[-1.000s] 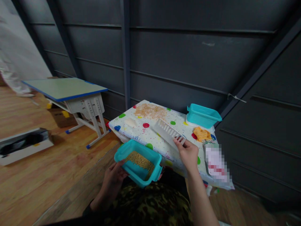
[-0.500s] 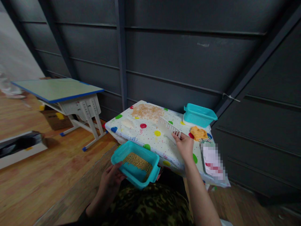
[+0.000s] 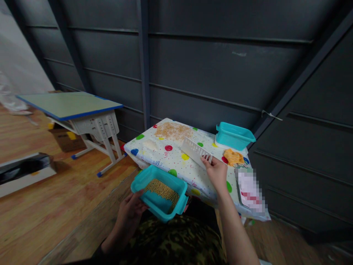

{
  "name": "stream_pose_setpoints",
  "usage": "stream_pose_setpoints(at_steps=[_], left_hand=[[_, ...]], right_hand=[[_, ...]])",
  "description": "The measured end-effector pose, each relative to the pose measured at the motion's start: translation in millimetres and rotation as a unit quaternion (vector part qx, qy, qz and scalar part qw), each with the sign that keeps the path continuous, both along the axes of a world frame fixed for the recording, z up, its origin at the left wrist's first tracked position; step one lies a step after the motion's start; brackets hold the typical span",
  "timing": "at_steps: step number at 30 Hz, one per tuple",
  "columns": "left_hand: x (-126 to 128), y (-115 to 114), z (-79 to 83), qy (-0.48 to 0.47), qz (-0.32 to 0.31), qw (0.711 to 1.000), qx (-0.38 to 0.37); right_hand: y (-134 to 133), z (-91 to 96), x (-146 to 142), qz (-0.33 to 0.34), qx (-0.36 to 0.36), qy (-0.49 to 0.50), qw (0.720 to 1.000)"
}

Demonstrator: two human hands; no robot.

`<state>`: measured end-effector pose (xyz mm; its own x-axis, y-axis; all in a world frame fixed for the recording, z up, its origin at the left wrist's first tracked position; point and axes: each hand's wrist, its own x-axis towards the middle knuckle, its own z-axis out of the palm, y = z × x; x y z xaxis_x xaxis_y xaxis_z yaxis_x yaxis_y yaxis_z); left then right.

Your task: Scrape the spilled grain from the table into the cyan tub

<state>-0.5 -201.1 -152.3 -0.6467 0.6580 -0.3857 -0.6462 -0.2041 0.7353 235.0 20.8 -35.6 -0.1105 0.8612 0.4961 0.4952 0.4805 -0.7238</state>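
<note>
My left hand [image 3: 132, 208] grips the near left rim of a teal plastic tub [image 3: 138, 180], thumb over the edge. Soybeans [image 3: 162, 189] lie in the tub, heaped toward its far side. The tub is tilted at the table's front edge, above my lap. Over the tabletop, my right hand [image 3: 216, 171] pinches one end of a long white slotted plastic piece [image 3: 193, 149]. Its far end points toward scattered beans and finer grains [image 3: 172, 130] at the back of the table. A small whitish heap [image 3: 150, 144] sits left of it.
A dotted cloth [image 3: 180, 171] covers the table. At its back right stand a second teal tub [image 3: 234, 136] and a crumpled orange cloth [image 3: 234, 157]. A blurred-out flat device [image 3: 249, 191] lies at the right edge. A green-topped desk [image 3: 68, 105] stands left; a dark panelled wall [image 3: 198, 66] rises behind.
The white slotted piece has turned in my right hand, showing more of its slotted face, and its far end has shifted slightly left. My left hand and the tub stay put.
</note>
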Motion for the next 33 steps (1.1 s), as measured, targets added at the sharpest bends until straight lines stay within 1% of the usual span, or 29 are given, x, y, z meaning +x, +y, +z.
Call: stream_pose_setpoints(at_steps=[3,6,15,20,25,27,29,31,33], left_hand=[[0.0,0.6,-0.9,-0.008,0.01,1.0,-0.009],[-0.5,0.7,-1.6,-0.01,0.009,1.0,-0.007],[1.2,-0.8,2.4,-0.015,0.011,1.0,0.003],[0.0,-1.7,8.4,-0.026,0.012,1.0,-0.001],[-0.2,0.0,12.1,-0.032,0.014,0.999,-0.002],[0.9,0.0,11.0,-0.031,0.017,0.999,0.002],[1.9,-0.7,9.1,-0.03,0.017,0.999,0.002],[2.3,-1.7,7.1,-0.023,0.015,1.0,0.001],[2.0,-2.2,5.7,-0.014,0.01,1.0,0.0]], right_hand=[[0.8,-0.1,0.8,0.003,0.0,0.001,1.0],[-1.3,0.7,1.0,0.017,-0.016,-0.001,1.0],[-19.7,5.7,-4.7,0.069,-0.051,0.014,0.996],[-36.0,5.5,-8.6,0.116,-0.055,0.009,0.992],[-62.3,4.7,-8.7,0.14,-0.063,0.001,0.988],[-66.2,4.5,-7.1,0.129,-0.06,0.009,0.99],[-59.8,5.6,-3.7,0.086,-0.043,0.02,0.995],[-42.9,8.1,1.2,0.022,-0.018,0.028,0.999],[-20.4,10.7,6.2,-0.033,0.009,0.029,0.999]])
